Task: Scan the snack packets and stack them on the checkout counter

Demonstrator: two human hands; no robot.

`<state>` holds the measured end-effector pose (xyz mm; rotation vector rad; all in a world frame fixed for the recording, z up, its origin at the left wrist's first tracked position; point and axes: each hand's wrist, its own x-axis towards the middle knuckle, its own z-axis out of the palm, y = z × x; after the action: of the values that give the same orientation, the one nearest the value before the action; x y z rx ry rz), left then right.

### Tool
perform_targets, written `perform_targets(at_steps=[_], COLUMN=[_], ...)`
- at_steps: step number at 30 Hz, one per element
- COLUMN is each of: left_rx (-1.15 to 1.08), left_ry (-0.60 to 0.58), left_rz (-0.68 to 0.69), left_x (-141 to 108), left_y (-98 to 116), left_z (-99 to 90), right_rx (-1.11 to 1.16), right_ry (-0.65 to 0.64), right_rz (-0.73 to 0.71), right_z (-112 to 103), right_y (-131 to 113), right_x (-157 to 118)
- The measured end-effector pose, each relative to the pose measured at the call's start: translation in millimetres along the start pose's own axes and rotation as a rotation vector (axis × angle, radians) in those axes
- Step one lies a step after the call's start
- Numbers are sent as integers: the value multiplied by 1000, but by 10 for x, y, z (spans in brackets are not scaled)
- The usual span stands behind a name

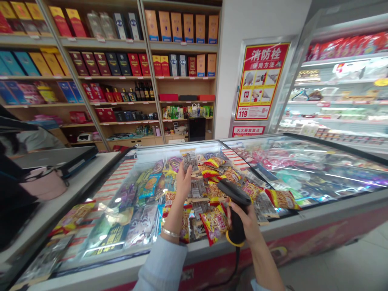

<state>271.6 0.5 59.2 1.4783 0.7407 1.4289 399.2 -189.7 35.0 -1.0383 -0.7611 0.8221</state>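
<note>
My left hand [183,180] is closed on a small grey snack packet [190,161], held up over the far part of the pile. In my right hand [247,222] is a black barcode scanner [235,192] with yellow trim, its head pointing up and left toward the packets. A cable runs down from the scanner's handle. Beneath both hands, red and yellow snack bags [214,223] and more grey packets [198,188] lie heaped on the freezer's glass top. One red and yellow bag [281,199] sits to the right of the scanner.
The chest freezer [303,220] spans the front. At left are a counter [87,173] with a pink bag [45,184], and part of a person in dark clothing. Another snack bag [74,216] lies on the freezer's left end. Shelves of boxes [121,64] stand behind; a lit display fridge [342,85] stands right.
</note>
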Motion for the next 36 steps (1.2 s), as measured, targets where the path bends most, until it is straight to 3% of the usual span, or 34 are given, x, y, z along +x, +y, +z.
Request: perform_targets(at_steps=[6, 9, 12, 15, 18, 24, 31, 36], left_rx=[-74, -127, -154, -137, -80, 59, 196, 672], left_ry=[30, 27, 3, 33, 134, 366, 513, 627], left_rz=[32, 102, 123, 93, 47, -72, -127, -235], left_x=[61, 57, -28, -206, -443, -847, -1121, -1333], left_y=[87, 302, 541, 682, 712, 708, 659, 557], left_z=[-21, -78, -272, -665, -1210, -2227, -2972, -3360], right_rx=[10, 37, 108, 176, 217, 302, 326, 302], right_ry=[-2, -7, -25, -94, -159, -238, -394, -472], right_rz=[-20, -27, -33, 18, 79, 187, 291, 365], right_z=[-55, -51, 43, 251, 561, 1347, 2202, 2606], right_y=[-139, -208, -271, -293, -234, 124, 578, 840], right_x=[-53, -84, -117, -169, -236, -397, -555, -603])
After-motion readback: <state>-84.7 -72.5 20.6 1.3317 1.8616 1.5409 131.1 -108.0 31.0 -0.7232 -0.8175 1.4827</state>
